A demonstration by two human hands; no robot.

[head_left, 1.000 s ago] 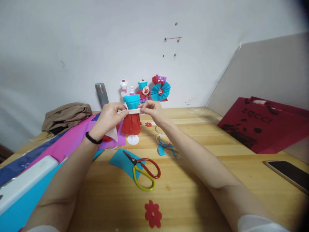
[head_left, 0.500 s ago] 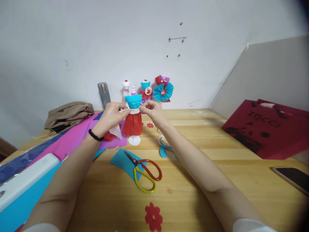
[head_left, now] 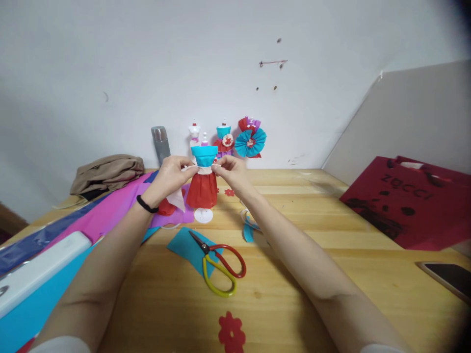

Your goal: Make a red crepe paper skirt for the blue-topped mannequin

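Observation:
A small dress form on a round white base (head_left: 203,215) stands upright on the table between my hands. It wears a blue paper top (head_left: 204,156) and a gathered red skirt (head_left: 202,190). Across its waist lies a white paper strip (head_left: 205,170). My left hand (head_left: 175,172) pinches the strip at the left side of the waist, thumb and fingertips closed. At the right side, my right hand (head_left: 232,169) pinches the strip's other end. Scissors (head_left: 217,262) with one red and one yellow handle lie on a blue paper piece (head_left: 182,245) nearer to me.
Other dressed forms stand behind, one with a large blue pleated paper flower (head_left: 250,142). A grey bottle (head_left: 161,144) and brown cloth (head_left: 108,172) are at the back left. Red paper flower (head_left: 231,332) lies in front; red bag (head_left: 408,201) and phone (head_left: 447,277) sit right.
The white strip now sits flatter and closer against the dress form's waist. Both hands keep their pinch in nearly the same place. The view has shifted slightly.

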